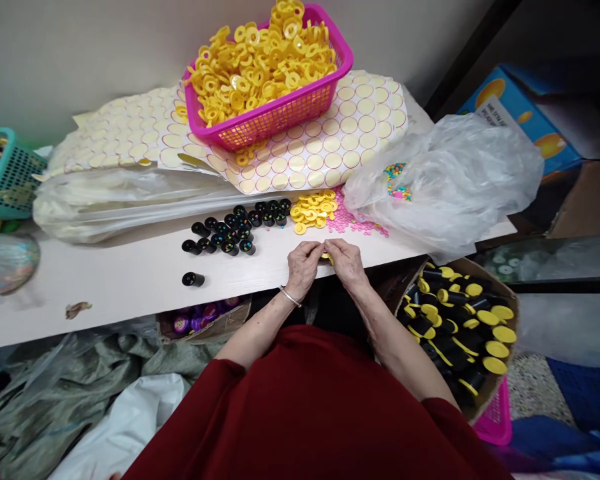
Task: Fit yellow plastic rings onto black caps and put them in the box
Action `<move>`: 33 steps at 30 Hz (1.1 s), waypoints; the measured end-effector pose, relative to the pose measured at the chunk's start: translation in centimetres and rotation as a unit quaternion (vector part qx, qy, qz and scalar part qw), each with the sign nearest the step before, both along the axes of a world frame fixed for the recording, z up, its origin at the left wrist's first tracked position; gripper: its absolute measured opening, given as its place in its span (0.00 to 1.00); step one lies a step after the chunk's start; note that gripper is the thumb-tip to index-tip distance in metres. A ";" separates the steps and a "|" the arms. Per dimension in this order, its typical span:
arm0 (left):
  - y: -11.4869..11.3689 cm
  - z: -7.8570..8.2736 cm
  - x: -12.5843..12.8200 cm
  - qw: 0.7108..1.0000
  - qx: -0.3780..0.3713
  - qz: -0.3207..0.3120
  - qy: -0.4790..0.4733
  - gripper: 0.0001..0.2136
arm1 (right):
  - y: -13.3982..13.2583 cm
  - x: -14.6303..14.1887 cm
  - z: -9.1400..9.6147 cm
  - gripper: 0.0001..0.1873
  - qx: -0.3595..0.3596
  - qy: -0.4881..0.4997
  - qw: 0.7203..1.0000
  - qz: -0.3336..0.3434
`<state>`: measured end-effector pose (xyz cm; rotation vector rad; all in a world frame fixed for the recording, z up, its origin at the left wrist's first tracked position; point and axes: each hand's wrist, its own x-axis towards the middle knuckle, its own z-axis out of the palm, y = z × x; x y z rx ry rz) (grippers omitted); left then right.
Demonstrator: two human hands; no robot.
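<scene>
My left hand (303, 267) and my right hand (347, 262) meet at the table's front edge, fingers closed in a pinch. Between them shows a small part of a yellow plastic ring piece (326, 255); the fingertips cover the rest. Just beyond lies a heap of yellow ring pieces (313, 212), with small pink discs (350, 219) scattered to its right. Left of the heap stand several black cylinders (230, 228), open at the top with coloured bits inside. One more black cylinder (193, 279) stands apart, nearer the front edge.
A pink basket (275, 117) heaped with yellow rings sits on sticker sheets (325, 157) at the back. Plastic bags (460, 180) lie at right. Below the table at right, a carton (513, 313) holds black cylinders with yellow caps. A teal basket (15, 173) stands far left.
</scene>
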<state>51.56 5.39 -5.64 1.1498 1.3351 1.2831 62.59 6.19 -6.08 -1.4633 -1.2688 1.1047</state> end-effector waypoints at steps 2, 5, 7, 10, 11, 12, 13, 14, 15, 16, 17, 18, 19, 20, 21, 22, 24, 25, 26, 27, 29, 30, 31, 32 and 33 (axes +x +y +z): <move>0.0 0.1 0.1 1.000 -0.013 -0.002 -0.018 0.09 | -0.2 -0.1 0.1 0.21 -0.033 0.015 0.999 -0.016; 0.1 0.5 0.4 0.995 -0.064 0.005 -0.069 0.11 | -0.3 -0.3 0.4 0.20 -0.090 0.066 0.993 -0.024; 0.2 0.6 0.5 0.990 -0.097 0.020 -0.096 0.12 | -0.1 -0.3 0.6 0.19 -0.118 0.106 0.987 -0.020; 0.7 0.5 0.6 0.990 -0.102 0.023 -0.097 0.13 | 0.2 -0.3 0.5 0.17 -0.130 0.131 0.983 -0.013; 0.8 0.4 0.5 0.990 -0.100 0.019 -0.095 0.13 | 0.2 -0.3 0.4 0.17 -0.124 0.123 0.985 -0.014; 0.8 0.3 0.5 0.990 -0.101 0.012 -0.093 0.13 | 0.2 -0.3 0.3 0.17 -0.113 0.110 0.987 -0.017; 0.9 0.2 0.4 0.990 -0.106 0.003 -0.093 0.14 | 0.2 -0.3 0.2 0.17 -0.102 0.096 0.990 -0.019; 0.9 0.2 0.2 0.989 -0.112 -0.004 -0.093 0.14 | 0.2 -0.4 0.1 0.17 -0.093 0.087 0.992 -0.021; 0.8 0.2 0.1 0.989 -0.116 -0.012 -0.093 0.15 | 0.2 -0.4 0.1 0.17 -0.088 0.084 0.992 -0.022; 0.8 0.2 -0.1 0.989 -0.118 -0.022 -0.089 0.15 | 0.2 -0.5 0.0 0.17 -0.086 0.087 0.992 -0.023; 0.7 0.2 -0.4 0.990 -0.112 -0.038 -0.083 0.16 | 0.2 -0.6 0.0 0.17 -0.086 0.093 0.992 -0.025; 0.7 0.2 -0.7 0.991 -0.098 -0.060 -0.072 0.16 | 0.2 -0.7 0.0 0.18 -0.086 0.098 0.991 -0.028; 0.7 0.2 -1.0 0.992 -0.076 -0.086 -0.059 0.17 | 0.2 -0.8 0.0 0.18 -0.085 0.099 0.991 -0.032; 0.8 0.1 -1.3 0.991 -0.052 -0.116 -0.043 0.17 | 0.3 -0.8 0.1 0.18 -0.082 0.100 0.991 -0.037; 0.9 0.1 -1.6 0.988 -0.032 -0.149 -0.026 0.17 | 0.2 -0.8 0.1 0.18 -0.080 0.101 0.991 -0.042; 1.0 0.1 -1.9 0.984 -0.016 -0.179 -0.008 0.18 | 0.2 -0.8 0.1 0.19 -0.080 0.107 0.990 -0.046; 1.4 0.0 -2.2 0.976 0.002 -0.216 0.027 0.19 | -0.1 -0.6 0.3 0.20 -0.085 0.138 0.986 -0.048; 1.6 0.0 -2.2 0.974 0.007 -0.222 0.043 0.19 | -0.4 -0.4 0.4 0.20 -0.086 0.160 0.982 -0.047; 1.6 0.1 -2.2 0.973 0.014 -0.222 0.055 0.17 | -0.7 -0.1 0.6 0.21 -0.086 0.188 0.977 -0.046; 1.6 0.2 -2.0 0.974 0.024 -0.215 0.061 0.16 | -1.1 0.3 0.7 0.22 -0.083 0.221 0.971 -0.046; 1.2 0.5 -1.7 0.977 0.047 -0.200 0.062 0.16 | -2.3 1.3 0.9 0.24 -0.074 0.296 0.951 -0.049; 0.9 0.7 -1.4 0.977 0.060 -0.195 0.060 0.16 | -3.0 1.9 0.9 0.23 -0.069 0.330 0.940 -0.047; 0.5 0.9 -1.2 0.977 0.073 -0.191 0.061 0.16 | -3.8 2.5 0.9 0.22 -0.066 0.358 0.931 -0.038; 0.0 1.1 -1.0 0.977 0.085 -0.187 0.065 0.17 | -4.6 3.2 0.8 0.21 -0.063 0.377 0.924 -0.023; -0.5 1.3 -0.8 0.975 0.098 -0.183 0.074 0.17 | -5.3 3.7 0.7 0.20 -0.058 0.390 0.919 -0.006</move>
